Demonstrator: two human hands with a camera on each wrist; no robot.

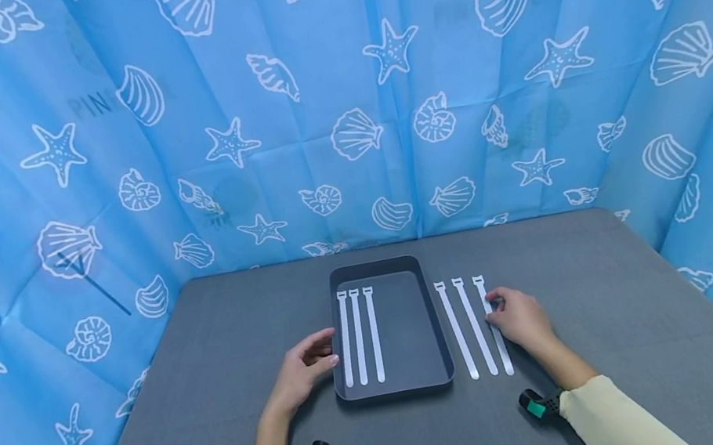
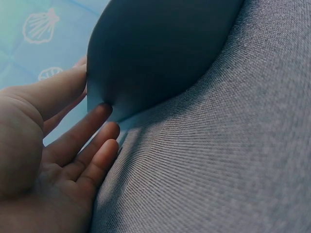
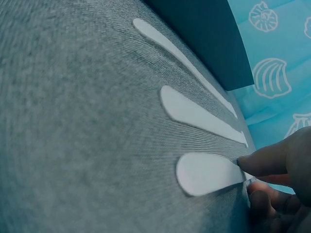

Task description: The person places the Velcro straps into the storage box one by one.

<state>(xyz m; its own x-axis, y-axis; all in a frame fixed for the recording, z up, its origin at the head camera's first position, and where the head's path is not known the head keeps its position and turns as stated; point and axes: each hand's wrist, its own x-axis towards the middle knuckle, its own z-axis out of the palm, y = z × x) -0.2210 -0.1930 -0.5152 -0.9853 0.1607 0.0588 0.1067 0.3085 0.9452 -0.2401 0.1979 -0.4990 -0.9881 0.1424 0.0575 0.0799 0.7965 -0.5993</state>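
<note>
A dark grey tray (image 1: 414, 336) lies on the table with three white strap-type cable ties (image 1: 375, 338) side by side along its left half. My left hand (image 1: 302, 367) holds the tray's left wall, thumb at the rim and fingers against the outside. To the tray's right, three more white cable ties lie in a row on the table: the left one (image 1: 458, 332), the middle one (image 1: 475, 329) and the right one (image 1: 503, 352). Thumb and fingers of my right hand (image 1: 520, 317) pinch the right cable tie (image 3: 209, 174) by its edges near its upper part; its rounded end points towards me.
A grey cloth covers the table (image 1: 598, 291). Blue curtains (image 1: 321, 101) with white shell and starfish prints hang behind the table and along both sides. Each wrist wears a black strap with a small device (image 1: 535, 406).
</note>
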